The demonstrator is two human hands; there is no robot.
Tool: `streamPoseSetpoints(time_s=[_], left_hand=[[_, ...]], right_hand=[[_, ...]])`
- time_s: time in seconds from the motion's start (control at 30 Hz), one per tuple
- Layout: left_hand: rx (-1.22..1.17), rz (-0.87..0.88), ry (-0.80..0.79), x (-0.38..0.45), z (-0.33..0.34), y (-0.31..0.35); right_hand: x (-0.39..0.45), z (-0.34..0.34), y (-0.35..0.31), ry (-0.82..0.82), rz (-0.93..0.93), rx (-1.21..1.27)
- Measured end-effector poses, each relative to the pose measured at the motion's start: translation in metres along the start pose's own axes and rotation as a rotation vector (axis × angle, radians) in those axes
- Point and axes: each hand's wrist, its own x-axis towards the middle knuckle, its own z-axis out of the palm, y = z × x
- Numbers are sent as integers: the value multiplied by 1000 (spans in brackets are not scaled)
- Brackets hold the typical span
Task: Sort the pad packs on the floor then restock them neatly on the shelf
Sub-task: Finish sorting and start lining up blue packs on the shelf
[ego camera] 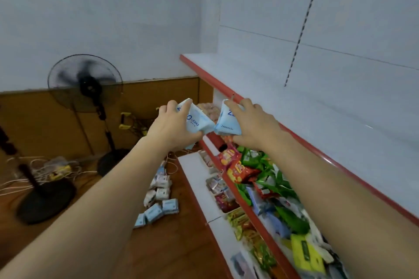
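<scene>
My left hand (170, 127) grips a light-blue pad pack (196, 120) with blue lettering. My right hand (256, 124) grips a second light-blue pad pack (226, 123). Both packs are held up in the air and nearly touch at their lower corners, just left of the red front edge of the white top shelf (340, 106), which is bare. Down on the wooden floor lie several more pad packs (158, 197), blue ones nearest me and white ones farther away.
Lower shelves (260, 188) on the right are crowded with snack packets in red, green and yellow. A black standing fan (86, 84) and a second black stand base (45, 199) are on the left, with tangled white cables (45, 170) on the floor.
</scene>
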Motion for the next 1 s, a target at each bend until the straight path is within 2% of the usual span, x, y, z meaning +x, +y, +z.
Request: streamPoseSetpoints(time_s=[0.23, 0.43, 0.77, 1.0], left_hand=[[-5, -186, -107, -10, 28, -127], [54, -304, -201, 9, 79, -213], [48, -549, -318, 61, 214, -353], [-16, -628, -402, 58, 329, -458]], right_hand=[[72, 76, -106, -111, -165, 56], [144, 149, -161, -215, -278, 95], [283, 323, -237, -332, -366, 202], [339, 444, -316, -441, -429, 169]])
